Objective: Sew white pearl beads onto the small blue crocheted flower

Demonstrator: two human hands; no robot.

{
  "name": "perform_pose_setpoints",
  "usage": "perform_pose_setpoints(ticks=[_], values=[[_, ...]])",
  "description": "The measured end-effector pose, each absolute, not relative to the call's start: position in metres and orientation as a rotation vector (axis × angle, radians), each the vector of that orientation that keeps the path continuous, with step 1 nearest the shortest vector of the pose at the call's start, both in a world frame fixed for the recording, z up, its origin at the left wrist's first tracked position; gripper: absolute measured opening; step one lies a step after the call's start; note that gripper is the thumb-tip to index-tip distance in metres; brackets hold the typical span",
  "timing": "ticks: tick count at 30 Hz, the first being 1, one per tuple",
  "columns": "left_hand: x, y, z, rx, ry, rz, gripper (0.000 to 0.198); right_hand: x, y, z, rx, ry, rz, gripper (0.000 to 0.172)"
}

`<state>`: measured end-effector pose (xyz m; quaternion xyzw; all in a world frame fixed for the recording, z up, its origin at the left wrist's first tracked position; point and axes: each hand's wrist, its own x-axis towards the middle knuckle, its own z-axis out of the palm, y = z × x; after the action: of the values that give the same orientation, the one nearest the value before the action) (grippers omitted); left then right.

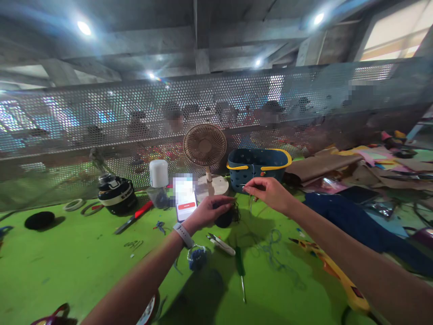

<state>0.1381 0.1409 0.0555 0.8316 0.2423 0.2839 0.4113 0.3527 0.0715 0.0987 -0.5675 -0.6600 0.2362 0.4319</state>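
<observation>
My left hand [214, 210], with a pale watch band on its wrist, is closed on a small dark piece [224, 220] with loose dark strands, partly hidden below the fingers. To its right, my right hand [265, 191] pinches a thin, pale, needle-like piece [242, 185] between thumb and fingertips, and fine thread hangs under it. Beneath the hands lie white thread snips [221, 244] and a green-handled hook tool [240, 264]. A blue beaded bundle [197, 258] sits near my left wrist. Loose bluish yarn [272, 248] spreads below my right hand.
Behind the hands stand a fan [204, 145], a lit phone [186, 198] and a blue basket [257, 159] with yellow handles. A red-handled knife [135, 216] and black jar [117, 195] are left. A yellow tool [333, 266], dark cloth [355, 221] and papers lie right.
</observation>
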Motion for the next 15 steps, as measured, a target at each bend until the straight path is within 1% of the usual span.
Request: perform_pose_setpoints(ticks=[3, 7, 11, 15], values=[[0.139, 0.141, 0.054, 2.237, 0.591, 0.743, 0.028, 0.356, 0.069, 0.1, -1.419, -1.63, 0.582, 0.029], [0.142, 0.145, 0.042, 2.476, 0.674, 0.857, 0.023, 0.359, 0.065, 0.1, -1.426, -1.616, 0.577, 0.029], [0.136, 0.15, 0.03, 2.525, 0.756, 0.949, 0.016, 0.361, 0.062, 0.099, -1.421, -1.607, 0.593, 0.031], [0.124, 0.147, 0.028, 2.647, 0.774, 0.995, 0.02, 0.363, 0.061, 0.099, -1.419, -1.629, 0.579, 0.032]])
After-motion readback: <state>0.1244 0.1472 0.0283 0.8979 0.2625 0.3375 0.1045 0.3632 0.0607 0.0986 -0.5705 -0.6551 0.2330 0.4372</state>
